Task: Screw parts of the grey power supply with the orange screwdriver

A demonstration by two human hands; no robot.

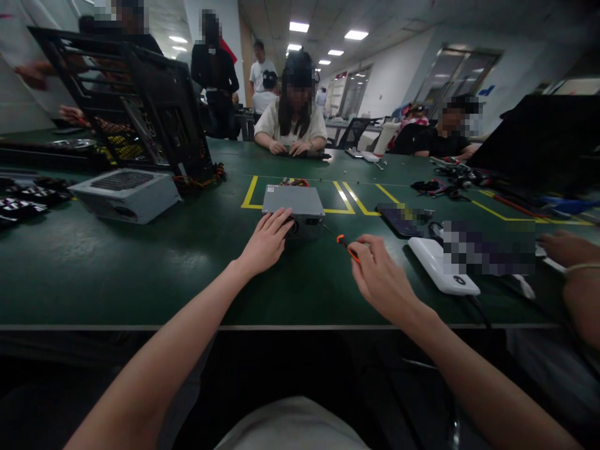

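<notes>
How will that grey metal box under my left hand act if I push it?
The grey metal box should feel stiff, given its flat, metallic-looking casing. It would probably slide rather than roll, being squat and straight-sided on the green table. The coloured wires bunched at its far side look floppy and may trail.

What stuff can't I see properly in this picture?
In the head view:
- Grey box: front partly behind the left hand.
- Screwdriver: handle's back end covered by the right hand; tip too thin to make out.
- Another person's arm: cut off by the right edge.
</notes>
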